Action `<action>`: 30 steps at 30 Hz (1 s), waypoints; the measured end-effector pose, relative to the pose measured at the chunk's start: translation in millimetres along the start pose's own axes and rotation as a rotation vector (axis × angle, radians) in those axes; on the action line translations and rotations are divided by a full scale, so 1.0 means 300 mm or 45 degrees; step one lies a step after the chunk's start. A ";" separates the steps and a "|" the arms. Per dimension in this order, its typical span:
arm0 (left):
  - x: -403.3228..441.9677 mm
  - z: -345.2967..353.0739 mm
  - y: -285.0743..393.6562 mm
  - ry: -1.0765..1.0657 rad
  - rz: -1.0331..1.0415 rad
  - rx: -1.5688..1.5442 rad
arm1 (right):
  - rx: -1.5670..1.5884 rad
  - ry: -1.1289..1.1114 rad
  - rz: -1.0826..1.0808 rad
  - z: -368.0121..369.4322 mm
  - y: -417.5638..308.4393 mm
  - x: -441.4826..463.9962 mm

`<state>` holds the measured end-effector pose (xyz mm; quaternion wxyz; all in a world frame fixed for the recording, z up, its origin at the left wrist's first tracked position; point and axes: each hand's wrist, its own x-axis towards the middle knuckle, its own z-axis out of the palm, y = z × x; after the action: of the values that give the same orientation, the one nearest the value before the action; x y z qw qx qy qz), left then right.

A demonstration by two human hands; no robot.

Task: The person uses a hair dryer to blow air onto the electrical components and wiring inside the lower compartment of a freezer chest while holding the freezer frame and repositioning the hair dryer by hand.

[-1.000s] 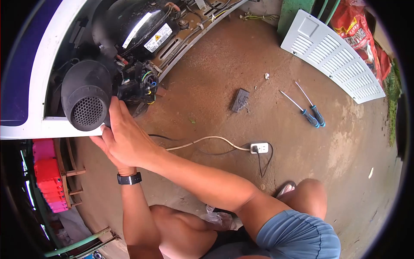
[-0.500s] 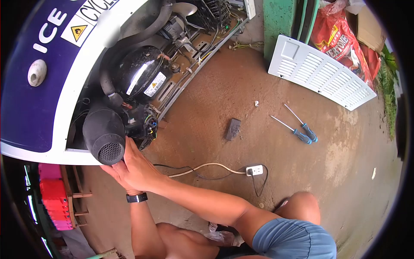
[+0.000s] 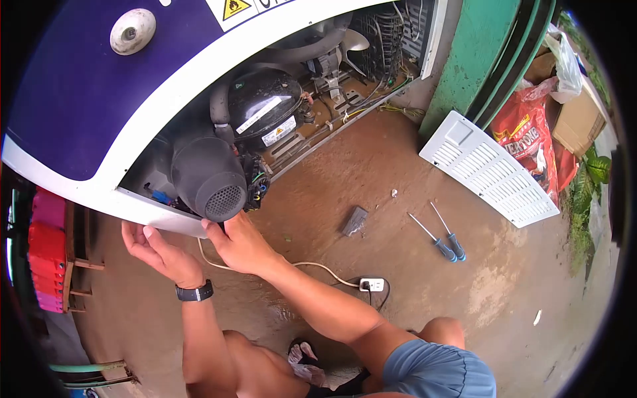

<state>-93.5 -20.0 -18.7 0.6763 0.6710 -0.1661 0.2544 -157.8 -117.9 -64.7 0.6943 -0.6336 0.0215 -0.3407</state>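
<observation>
A black hair dryer point(image 3: 207, 174) points into the open compartment of a white and purple appliance point(image 3: 99, 99), its round mesh grille facing me. My right hand point(image 3: 240, 244) is wrapped round its handle, which the fingers mostly hide. Just left of it, my left hand point(image 3: 162, 254), with a black watch at the wrist, is held palm up with its fingers apart, near the compartment's lower white edge, and holds nothing. Inside sit a black compressor point(image 3: 265, 109) with a warning label and a cluster of wires point(image 3: 257, 180) beside the dryer.
On the wet floor lie two blue-handled screwdrivers point(image 3: 446, 247), a dark box point(image 3: 355, 221) and a white power outlet point(image 3: 371, 284) with cords. A white vented panel point(image 3: 490, 169) leans near a green post point(image 3: 468, 60). Red crates point(image 3: 48, 249) stand at the left.
My left hand has come away from beside my right hand and opened to the left. The view has shifted, so the dryer appears further right, still in my right hand.
</observation>
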 end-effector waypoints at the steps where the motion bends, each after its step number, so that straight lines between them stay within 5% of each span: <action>1: 0.013 -0.012 0.052 -0.020 0.230 0.108 | -0.024 0.036 -0.023 0.005 0.008 -0.002; 4: 0.030 -0.015 0.254 -0.300 0.654 0.193 | -0.055 0.034 -0.014 0.005 0.009 0.000; 10: 0.091 0.003 0.589 -1.069 1.208 -0.465 | -0.066 0.057 0.004 0.028 -0.022 -0.016; 17: 0.026 -0.043 0.665 -1.219 1.258 -0.649 | -0.097 -0.020 0.003 0.021 -0.061 -0.037; 22: 0.002 -0.084 0.667 -1.188 1.316 -0.678 | -0.301 0.105 -0.293 0.067 -0.034 0.000; 24: -0.012 -0.086 0.690 -1.211 1.255 -0.659 | -0.161 -0.015 0.019 0.042 -0.044 -0.028; 30: -0.043 -0.055 0.727 -1.264 1.210 -0.700 | -0.186 -0.069 -0.015 0.030 -0.061 -0.020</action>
<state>-229.5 -11.8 152.7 0.4823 0.3693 -0.7827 0.1356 -166.5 -106.6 -48.9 0.6446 -0.6915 0.0237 -0.3251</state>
